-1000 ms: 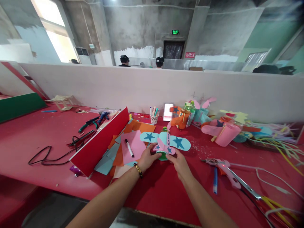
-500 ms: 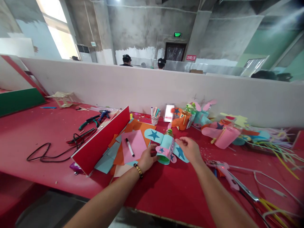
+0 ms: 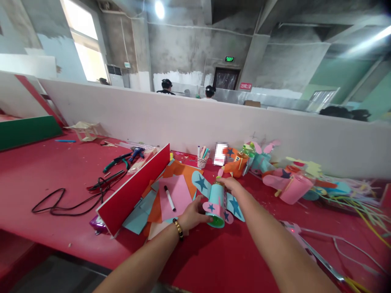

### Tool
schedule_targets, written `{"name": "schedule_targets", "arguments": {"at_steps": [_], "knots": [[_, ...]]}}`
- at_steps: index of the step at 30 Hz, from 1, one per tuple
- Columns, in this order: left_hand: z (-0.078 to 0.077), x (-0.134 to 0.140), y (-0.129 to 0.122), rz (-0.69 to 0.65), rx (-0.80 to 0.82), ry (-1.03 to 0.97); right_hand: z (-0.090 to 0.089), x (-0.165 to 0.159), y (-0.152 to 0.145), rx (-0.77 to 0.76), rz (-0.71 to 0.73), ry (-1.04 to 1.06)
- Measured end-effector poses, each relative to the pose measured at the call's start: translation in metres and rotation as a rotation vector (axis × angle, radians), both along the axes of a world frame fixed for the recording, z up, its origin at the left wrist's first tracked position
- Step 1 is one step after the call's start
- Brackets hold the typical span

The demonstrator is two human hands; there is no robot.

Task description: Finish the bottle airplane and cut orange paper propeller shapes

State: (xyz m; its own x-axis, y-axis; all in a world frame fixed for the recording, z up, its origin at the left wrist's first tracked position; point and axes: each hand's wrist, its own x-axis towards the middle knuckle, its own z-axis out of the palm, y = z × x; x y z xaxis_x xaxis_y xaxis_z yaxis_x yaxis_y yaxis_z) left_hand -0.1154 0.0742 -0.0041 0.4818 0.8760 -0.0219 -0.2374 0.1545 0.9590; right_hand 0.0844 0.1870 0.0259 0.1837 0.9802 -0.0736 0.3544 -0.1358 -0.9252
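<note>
Right hand (image 3: 231, 187) is moving from beside the light-blue wing (image 3: 236, 206) to the neck of the paper-winged bottle (image 3: 216, 194).
Its fingers are closing around the capped end while the left hand (image 3: 195, 213) is gripping the base; the bottle is sitting low at the red table (image 3: 195, 260), its green bottom facing the wearer, right of pink paper (image 3: 182, 190) where a marker (image 3: 170, 198) is lying.

Green "EXIT" on the wall sign (image 3: 229, 59)

Grey concrete wall (image 3: 183, 49) rises behind long white partition (image 3: 183, 118) | tall bright window (image 3: 80, 18) glows left | round white light (image 3: 159, 9) shines overhead
</note>
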Motion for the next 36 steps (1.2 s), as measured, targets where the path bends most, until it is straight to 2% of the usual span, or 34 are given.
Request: {"name": "schedule_targets", "arguments": {"at_steps": [3,6,9,12,15,19,23,30,36], "knots": [[0.007,0.0,-0.004,-0.034,0.039,-0.009,0.006,0.004,-0.001,-0.187,0.043,0.033],[0.01,-0.002,-0.005,-0.03,0.109,0.0,0.024,0.009,-0.006,-0.234,0.086,0.086],[0.007,-0.003,-0.001,0.034,0.171,0.044,0.05,0.012,-0.014,-0.184,0.117,0.137],[-0.001,-0.003,0.005,0.156,0.244,0.165,0.076,0.012,-0.026,-0.093,0.145,0.163],[-0.008,-0.002,0.012,0.301,0.311,0.323,0.091,0.011,-0.037,0.031,0.155,0.155],[-0.013,-0.003,0.019,0.359,0.372,0.453,0.094,0.007,-0.041,0.221,0.165,0.092],[-0.015,-0.006,0.02,0.416,0.348,0.534,0.093,-0.001,-0.033,0.328,0.177,-0.029],[-0.003,-0.017,0.02,0.581,0.275,0.248,0.099,-0.011,-0.011,0.363,0.276,-0.223],[0.006,-0.027,0.028,0.685,0.345,0.203,0.107,-0.013,-0.012,0.364,0.369,-0.305]]}}
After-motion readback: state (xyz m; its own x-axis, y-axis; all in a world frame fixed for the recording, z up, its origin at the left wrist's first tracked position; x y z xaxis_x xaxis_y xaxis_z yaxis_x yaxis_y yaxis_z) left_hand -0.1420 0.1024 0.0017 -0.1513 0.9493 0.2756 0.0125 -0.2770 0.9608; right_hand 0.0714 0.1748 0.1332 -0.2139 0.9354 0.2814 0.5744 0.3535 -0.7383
